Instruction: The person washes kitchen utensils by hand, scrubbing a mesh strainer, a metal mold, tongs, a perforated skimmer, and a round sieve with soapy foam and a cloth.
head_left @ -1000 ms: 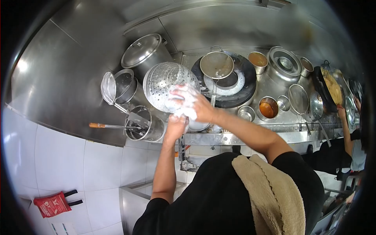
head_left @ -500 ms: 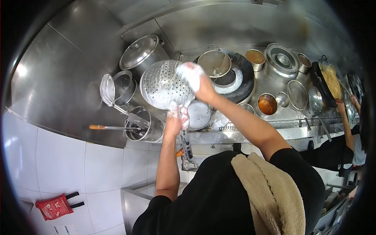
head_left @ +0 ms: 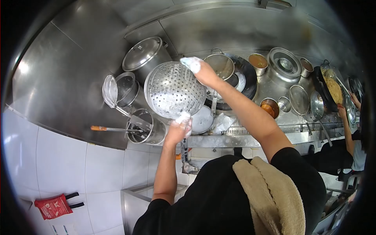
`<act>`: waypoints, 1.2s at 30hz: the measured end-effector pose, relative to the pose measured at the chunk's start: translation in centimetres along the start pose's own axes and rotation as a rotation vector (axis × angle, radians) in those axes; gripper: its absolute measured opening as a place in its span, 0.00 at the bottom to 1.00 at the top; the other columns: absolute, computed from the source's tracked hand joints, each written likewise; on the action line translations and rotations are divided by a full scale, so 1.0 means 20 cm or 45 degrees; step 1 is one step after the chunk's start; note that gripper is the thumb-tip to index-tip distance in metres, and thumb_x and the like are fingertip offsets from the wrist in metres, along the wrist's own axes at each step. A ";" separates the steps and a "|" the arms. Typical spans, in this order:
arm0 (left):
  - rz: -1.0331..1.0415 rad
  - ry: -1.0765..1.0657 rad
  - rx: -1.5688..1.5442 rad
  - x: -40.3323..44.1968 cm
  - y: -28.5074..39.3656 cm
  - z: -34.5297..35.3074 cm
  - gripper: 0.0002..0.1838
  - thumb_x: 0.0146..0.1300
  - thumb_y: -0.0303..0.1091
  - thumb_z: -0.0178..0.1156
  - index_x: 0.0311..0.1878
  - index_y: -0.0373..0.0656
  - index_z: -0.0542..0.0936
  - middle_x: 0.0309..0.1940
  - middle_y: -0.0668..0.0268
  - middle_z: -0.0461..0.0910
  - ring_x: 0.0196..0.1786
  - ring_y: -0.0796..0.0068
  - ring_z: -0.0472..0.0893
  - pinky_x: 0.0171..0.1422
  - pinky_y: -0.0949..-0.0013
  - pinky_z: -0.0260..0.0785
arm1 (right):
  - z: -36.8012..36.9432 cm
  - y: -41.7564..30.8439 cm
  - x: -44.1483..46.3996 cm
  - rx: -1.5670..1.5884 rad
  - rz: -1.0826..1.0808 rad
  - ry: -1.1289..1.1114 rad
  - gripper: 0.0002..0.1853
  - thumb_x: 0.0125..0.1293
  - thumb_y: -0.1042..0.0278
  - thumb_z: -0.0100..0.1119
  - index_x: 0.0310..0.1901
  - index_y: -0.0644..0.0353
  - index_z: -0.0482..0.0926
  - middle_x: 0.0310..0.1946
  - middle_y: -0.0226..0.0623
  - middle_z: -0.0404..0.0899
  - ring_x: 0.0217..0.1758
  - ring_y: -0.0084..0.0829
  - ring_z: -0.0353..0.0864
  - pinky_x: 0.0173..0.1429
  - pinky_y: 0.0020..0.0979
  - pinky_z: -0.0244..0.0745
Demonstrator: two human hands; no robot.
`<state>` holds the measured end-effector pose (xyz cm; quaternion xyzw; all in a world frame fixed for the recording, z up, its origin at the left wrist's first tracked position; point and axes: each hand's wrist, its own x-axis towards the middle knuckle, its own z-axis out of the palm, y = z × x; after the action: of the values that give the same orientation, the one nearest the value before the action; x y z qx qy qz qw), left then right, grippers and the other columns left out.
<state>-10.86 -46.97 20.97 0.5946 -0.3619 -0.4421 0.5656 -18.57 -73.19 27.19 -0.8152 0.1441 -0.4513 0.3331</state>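
A large perforated metal strainer (head_left: 176, 88), round and streaked with suds, is held up over the front of the stove. My left hand (head_left: 178, 131), foamy at the fingers, is closed around the strainer near the base of its long handle (head_left: 184, 147). At the strainer's upper right rim, my right hand (head_left: 204, 74) presses a foam-covered whitish pad (head_left: 192, 64) to the metal. Suds hide what kind of pad it is. Partly behind the strainer, a round pan of whitish liquid (head_left: 202, 119) sits on the counter.
A lidded pot (head_left: 145, 56) stands behind on the left, above a tool container (head_left: 156, 133). A wok (head_left: 250, 74) carries a mesh strainer (head_left: 220, 64). Sauce pots (head_left: 269, 107) stand to the right. A co-worker's hand (head_left: 341, 109) is beside another wok (head_left: 333, 88) of food.
The strainer has shifted slightly right and down, with its perforated bowl turned more toward me. My right hand has moved with the pad to the strainer's upper right rim.
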 end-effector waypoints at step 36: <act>0.829 0.061 1.621 0.13 -0.23 -0.09 0.12 0.73 0.41 0.59 0.55 0.57 0.86 0.29 0.52 0.82 0.33 0.47 0.82 0.39 0.48 0.73 | 0.17 -0.42 -0.05 -0.390 -0.613 -0.538 0.20 0.58 0.61 0.62 0.54 0.47 0.83 0.58 0.36 0.80 0.66 0.47 0.75 0.72 0.53 0.66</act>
<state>-8.49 -48.30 16.00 0.6806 -0.6963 0.0592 0.2199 -16.86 -65.11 30.87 -0.9417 -0.0584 -0.3113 0.1134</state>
